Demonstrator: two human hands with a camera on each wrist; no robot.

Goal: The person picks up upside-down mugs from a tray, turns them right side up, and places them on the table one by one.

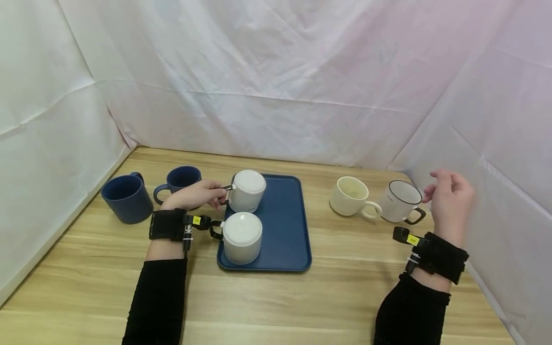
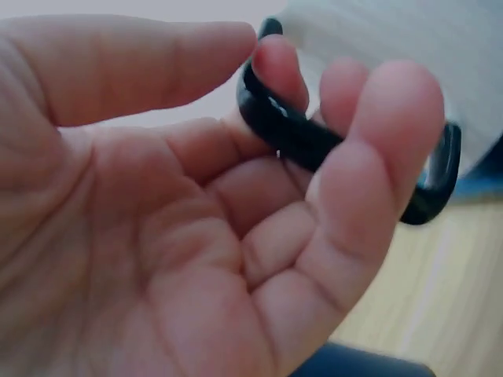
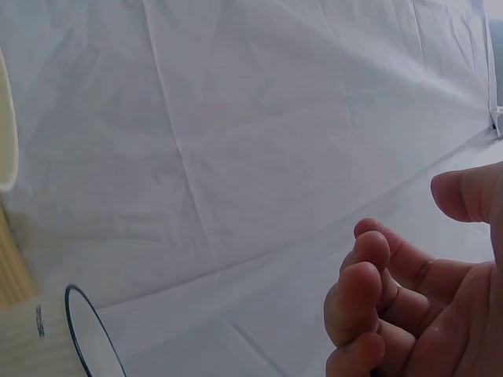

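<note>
Two white mugs stand upside down on a blue tray (image 1: pixel 286 225). My left hand (image 1: pixel 202 194) pinches the black handle (image 2: pixel 314 141) of the far upturned mug (image 1: pixel 247 190); the fingers curl round it in the left wrist view. The near upturned mug (image 1: pixel 241 236) stands just below that hand's wrist. My right hand (image 1: pixel 448 199) hovers with loosely curled fingers (image 3: pixel 365 302), holding nothing, just right of a white mug with a dark rim (image 1: pixel 403 201). A cream mug (image 1: pixel 351 196) stands left of that one.
Two dark blue mugs (image 1: pixel 126 197) (image 1: pixel 181 181) stand upright at the left of the wooden table (image 1: pixel 345 292). White sheeting (image 1: pixel 276 81) walls in the back and both sides.
</note>
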